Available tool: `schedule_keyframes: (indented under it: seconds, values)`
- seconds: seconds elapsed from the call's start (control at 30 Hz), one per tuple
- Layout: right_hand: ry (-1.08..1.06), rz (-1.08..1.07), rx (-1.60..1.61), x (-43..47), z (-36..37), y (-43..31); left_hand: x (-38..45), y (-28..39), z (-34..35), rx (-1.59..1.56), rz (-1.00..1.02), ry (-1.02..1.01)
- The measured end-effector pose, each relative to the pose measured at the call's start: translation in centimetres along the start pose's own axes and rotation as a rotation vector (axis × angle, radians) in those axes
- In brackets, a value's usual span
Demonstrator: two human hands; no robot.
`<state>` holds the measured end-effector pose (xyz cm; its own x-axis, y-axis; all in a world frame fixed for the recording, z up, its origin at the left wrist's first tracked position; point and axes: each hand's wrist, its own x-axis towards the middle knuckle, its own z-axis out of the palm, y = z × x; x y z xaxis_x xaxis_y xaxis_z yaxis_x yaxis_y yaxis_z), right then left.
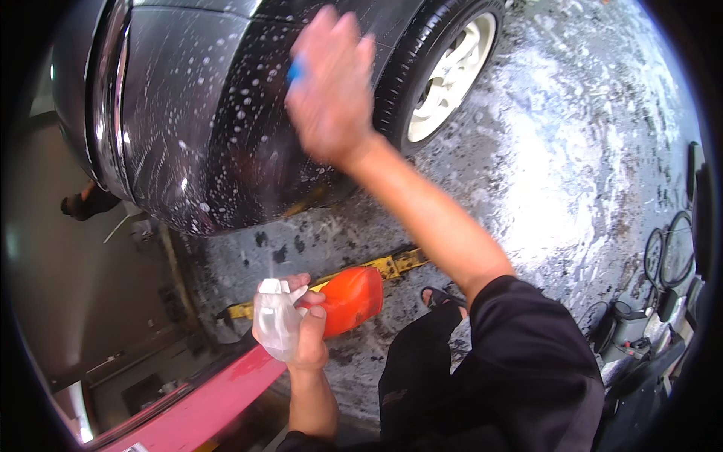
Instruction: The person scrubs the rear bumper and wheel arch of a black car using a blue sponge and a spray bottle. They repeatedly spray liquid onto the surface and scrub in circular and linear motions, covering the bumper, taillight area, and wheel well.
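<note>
My left hand (310, 339) grips a trigger spray bottle (350, 302) with an orange-red body and a clear, whitish head; a faint mist shows above its nozzle. Farther up, my right hand (333, 90), blurred, lies palm down over the dark car body panel (226, 113), close to the tyre. A small blue thing (295, 70) shows at the thumb side of that hand, mostly hidden under it; its kind cannot be told. White droplets and streaks of liquid cover the panel around it.
A white-spoked wheel (446, 79) stands right of my right hand. Below the car, a yellow metal bar (395, 264) lies on the stained floor. A pink-red beam or panel (209, 401) runs along the lower left. Coiled hoses (675, 248) and a grey container (630, 327) are at far right.
</note>
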<state>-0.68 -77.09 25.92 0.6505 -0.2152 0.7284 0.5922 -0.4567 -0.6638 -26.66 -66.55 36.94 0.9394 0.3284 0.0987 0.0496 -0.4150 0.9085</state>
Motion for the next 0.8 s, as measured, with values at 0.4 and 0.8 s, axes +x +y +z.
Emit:
schedule_keyframes:
  seconds: [0.4, 0.8]
  values:
    - [0.234, -0.195, -0.001, 1.9, 0.1, 8.9, 2.2, -6.7, 6.0, -0.064, 0.250, 0.040]
    - [0.072, -0.784, -0.046, -2.1, 1.5, 3.6, -1.4, -12.2, 12.5, -0.162, 0.260, 0.311]
